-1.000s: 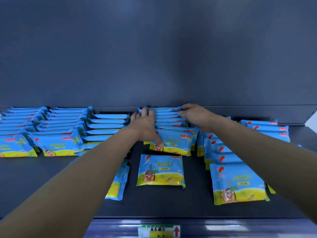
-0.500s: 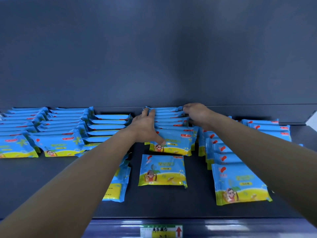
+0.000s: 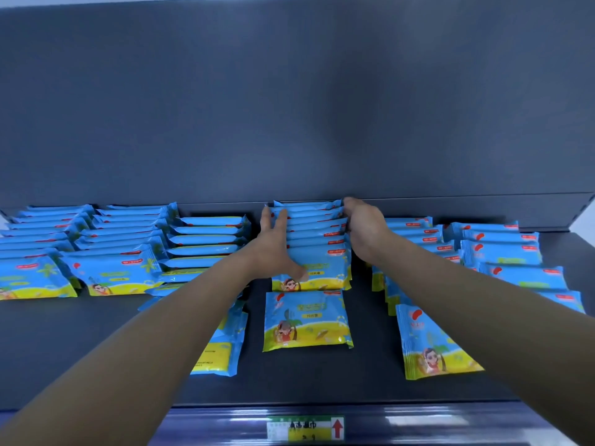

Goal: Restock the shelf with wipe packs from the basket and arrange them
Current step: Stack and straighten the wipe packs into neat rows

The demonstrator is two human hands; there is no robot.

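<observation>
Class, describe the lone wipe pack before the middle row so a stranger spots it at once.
Find the price label with the red arrow on the shelf edge. Just behind it, before the middle row, lies one wipe pack. Unlike its neighbours, it lies flat and single, part of no row.

Single wide-angle view, worn on the head, facing forward and down onto the dark shelf (image 3: 96, 349). Near enough to take in both forearms, from the bottom corners up to the left hand (image 3: 277, 249) and right hand (image 3: 363, 230) at mid-frame among the wipe packs (image 3: 307, 320). Square-on to the back panel (image 3: 289, 107), filling the upper half. Bounded below by the price rail (image 3: 306, 428). Bowed at the edges by the lens.
</observation>
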